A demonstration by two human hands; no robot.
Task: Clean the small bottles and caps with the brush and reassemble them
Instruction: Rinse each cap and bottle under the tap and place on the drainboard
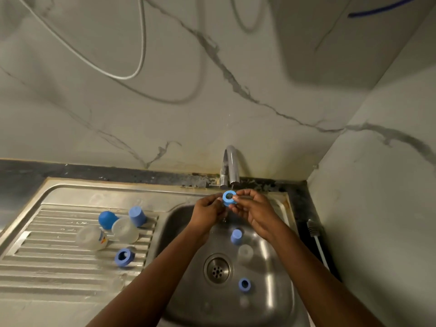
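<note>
Both hands are close together right under the tap (230,166). The right hand (254,210) pinches the rim of the blue cap (229,197), open side facing up. The left hand (207,208) has its fingers curled against the cap's lower left side. So the cap's up in the air over the back of the sink (271,303), just below the spout. Can't tell if water's actually running, and I don't see a brush anywhere.

What I'd worry about is that it's a tiny, probably wet cap held only by fingertips. If it slips, it lands in the bowl with the other cap (236,236), the ring cap (244,284) and a little clear bottle (245,252), near the drain (218,270). Then good luck remembering which ones are already cleaned. There's also a cable plug (312,228) lying on the bench right of the sink, so splashing could reach it.

The ribbed steel drainboard (47,267) on the left holds two clear bottles (125,230) tipped over and three more blue caps (136,215). Behind it is a dark bench strip (106,172), grubby by the tap, and a marble-look wall (165,90) with a white cable (132,74) looping down.
</note>
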